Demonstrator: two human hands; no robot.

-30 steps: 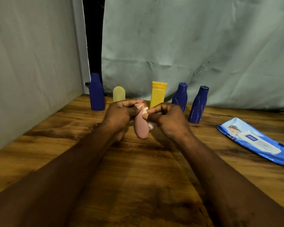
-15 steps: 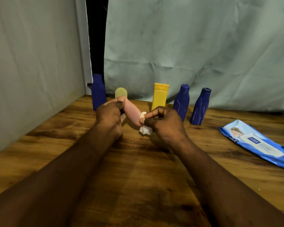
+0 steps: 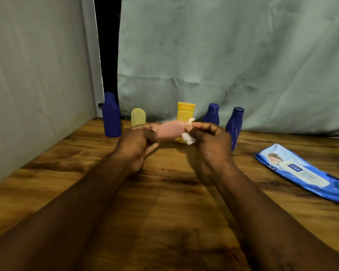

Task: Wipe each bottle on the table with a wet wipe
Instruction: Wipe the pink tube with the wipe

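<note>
Item under handling: a small pink plastic bottle [image 3: 170, 130], held level and off the surface above the brown wooden counter [image 3: 164, 202], toward its far middle; long axis runs left to right. Left hand [image 3: 137, 145]: grip closed round the bottle's left end, fingers curled over it. Right hand [image 3: 209, 141]: grip narrow, thumb and fingers pinching a crumpled white wet wipe [image 3: 188, 136] against the bottle's right end; a fold of the wipe hangs below the fingers.

Standing upright in a row along the far edge, left to right: a tall dark blue plastic bottle [image 3: 111, 118]; a pale yellow round-topped bottle [image 3: 138, 117]; a yellow flat-capped bottle [image 3: 185, 112], its base hidden behind the pink bottle and wipe; a slim dark blue bottle [image 3: 211, 114]; a second slim dark blue bottle [image 3: 235, 122], partly hidden by the right hand.

A blue and white wipes packet [image 3: 301, 173] lies flat at the right, well apart from the hands; a creased pale green cloth [image 3: 223, 55] hangs behind the row.
</note>
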